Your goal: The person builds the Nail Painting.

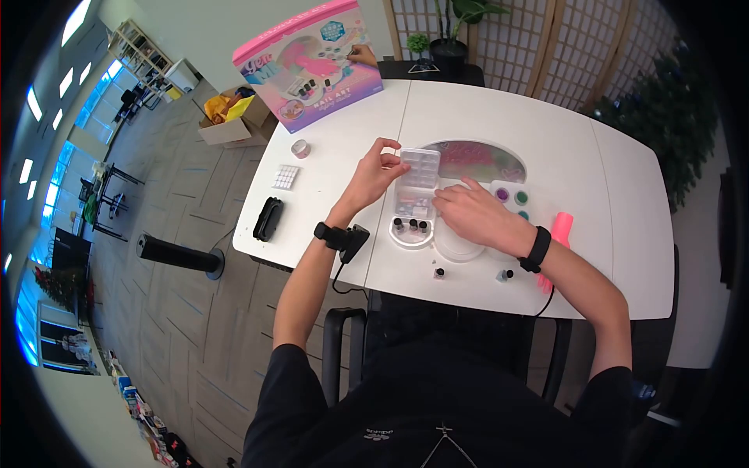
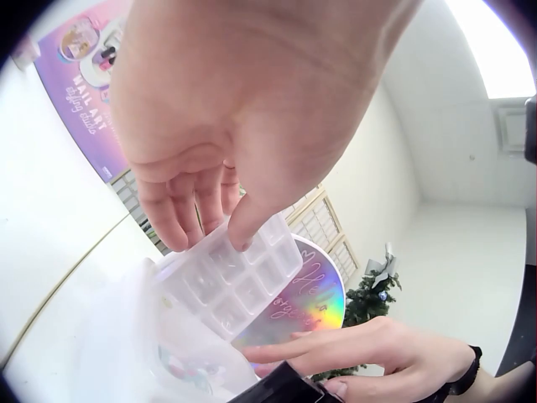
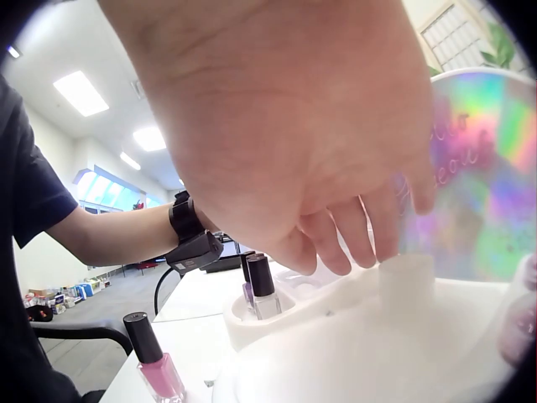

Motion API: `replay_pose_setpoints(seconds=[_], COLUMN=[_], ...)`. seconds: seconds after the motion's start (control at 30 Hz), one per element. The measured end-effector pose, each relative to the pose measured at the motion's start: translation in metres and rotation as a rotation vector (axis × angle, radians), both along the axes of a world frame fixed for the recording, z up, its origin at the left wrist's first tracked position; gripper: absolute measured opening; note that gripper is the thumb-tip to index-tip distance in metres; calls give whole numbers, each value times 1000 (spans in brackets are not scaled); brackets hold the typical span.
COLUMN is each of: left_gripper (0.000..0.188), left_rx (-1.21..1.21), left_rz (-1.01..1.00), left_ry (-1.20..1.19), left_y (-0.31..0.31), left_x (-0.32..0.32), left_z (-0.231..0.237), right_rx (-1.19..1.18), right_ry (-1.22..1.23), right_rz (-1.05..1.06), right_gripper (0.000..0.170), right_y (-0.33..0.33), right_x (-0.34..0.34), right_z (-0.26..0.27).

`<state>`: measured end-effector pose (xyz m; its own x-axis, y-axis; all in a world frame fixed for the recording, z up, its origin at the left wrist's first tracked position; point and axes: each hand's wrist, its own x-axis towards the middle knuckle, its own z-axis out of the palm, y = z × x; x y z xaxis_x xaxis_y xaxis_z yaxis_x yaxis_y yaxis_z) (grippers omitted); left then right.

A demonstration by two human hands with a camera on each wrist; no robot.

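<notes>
A clear compartment case [image 1: 421, 168] stands with its gridded part raised at the back of the white nail station. My left hand [image 1: 373, 175] pinches the left edge of that grid [image 2: 222, 285] between thumb and fingers. Beside the case's right side is my right hand [image 1: 480, 214], palm down with fingers extended; in the right wrist view its fingertips reach the white station [image 3: 336, 336], and whether they touch the case is hidden. Small items lie in the case's lower part [image 1: 413, 204]. Black-capped bottles [image 1: 411, 225] stand in the holder in front.
Behind the hands stands an iridescent mirror [image 1: 488, 161]. Paint pots [image 1: 521, 198] and a pink hand form [image 1: 561, 228] are at the right. Two loose bottles [image 1: 439, 274] [image 1: 504, 276] stand near the front edge. A black case [image 1: 268, 219], white pads [image 1: 285, 177] and the box [image 1: 312, 66] are leftward.
</notes>
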<state>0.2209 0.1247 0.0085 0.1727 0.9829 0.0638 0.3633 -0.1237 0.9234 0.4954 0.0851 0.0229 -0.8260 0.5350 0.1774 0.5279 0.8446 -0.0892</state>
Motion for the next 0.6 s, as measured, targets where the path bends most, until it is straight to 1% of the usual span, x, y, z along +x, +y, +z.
replay_pose_setpoints(seconds=[0.07,0.2,0.27,0.3,0.37,0.47,0.5,0.57,0.6], left_gripper=[49,55,57,57,56,52,51,47,46], left_rx=[-12,-10,4,6,12,141,158,187,255], left_rz=[24,40,39,24,9,116,163,262,350], left_ry=[65,102,105,125,166,128,167,253,371], left_y=[-1,5,3,1,-9,-20,-29,-52,-66], left_x=[-2,-9,-9,-9,-6,-15,-26,-52,-70], left_z=[3,-8,-8,-8,1,-1,0,4,0], right_rx=[-17,-37,-80,-99,-141,-135,-128,-142,-149], right_ry=[-16,-41,-97,-128,-98,-76,-69,39,97], right_rz=[-5,-17,-40,-43,-49,-50,-42,-41,-37], right_gripper=[20,25,28,30,32,33,32,28,25], right_y=[0,-2,-1,-1,-1,-1,-4,-14,-19], right_x=[-1,-2,-2,-4,-4,2,2,4,7], right_z=[2,3,5,7,9,16,18,31,40])
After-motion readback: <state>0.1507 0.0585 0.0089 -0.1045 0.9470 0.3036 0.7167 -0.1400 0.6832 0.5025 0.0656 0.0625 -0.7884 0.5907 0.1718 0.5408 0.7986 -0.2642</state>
